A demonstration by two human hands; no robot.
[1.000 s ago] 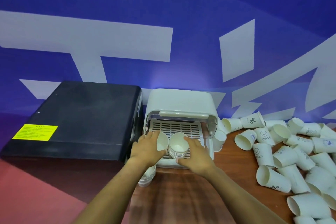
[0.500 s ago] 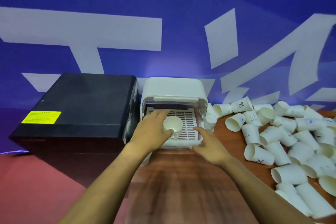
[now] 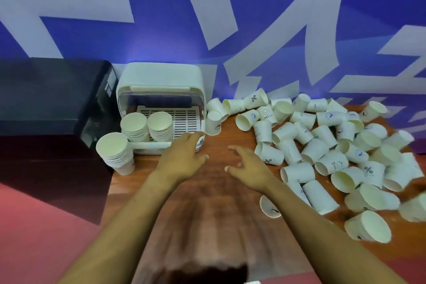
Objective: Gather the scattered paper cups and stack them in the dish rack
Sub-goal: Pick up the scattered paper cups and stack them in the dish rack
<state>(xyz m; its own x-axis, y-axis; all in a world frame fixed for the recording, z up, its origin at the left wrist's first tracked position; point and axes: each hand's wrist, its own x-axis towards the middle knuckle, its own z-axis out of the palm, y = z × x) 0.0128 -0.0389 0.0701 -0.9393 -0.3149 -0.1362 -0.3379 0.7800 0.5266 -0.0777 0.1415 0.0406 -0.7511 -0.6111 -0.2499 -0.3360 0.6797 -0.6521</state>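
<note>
Reaching over a wooden table (image 3: 207, 210), a person extends both bare arms from the bottom of the view. The left hand (image 3: 182, 157) hovers just in front of the dish rack (image 3: 159, 90), fingers loosely spread and holding nothing. The right hand (image 3: 247, 165) hangs above the bare wood, fingers also spread and empty, pointing toward the scattered paper cups (image 3: 322, 140).

The dish rack is a small white box with its clear lid raised, standing against a blue and white wall (image 3: 230, 18), just beside a black case (image 3: 46, 90) on its left. Inside the rack, two stacks of nested cups (image 3: 147, 125) stand upright, side by side, on the slatted tray. A third stack (image 3: 116, 152) stands on the table outside the rack, near its front left corner.

The loose cups cover the right half of the table in a jumbled heap, most lying on their sides, several touching or overlapping. Some bear printed marks such as a percent sign or the word HELLO.

These cups look very light and thin-walled, so they likely crush or dent under a firm squeeze and roll or skid away when nudged. A gentle hold around the side wall near the stiffer rolled rim seems safest. The nearest cup (image 3: 269, 153) lies just beyond the right fingertips, open mouth facing left.
</note>
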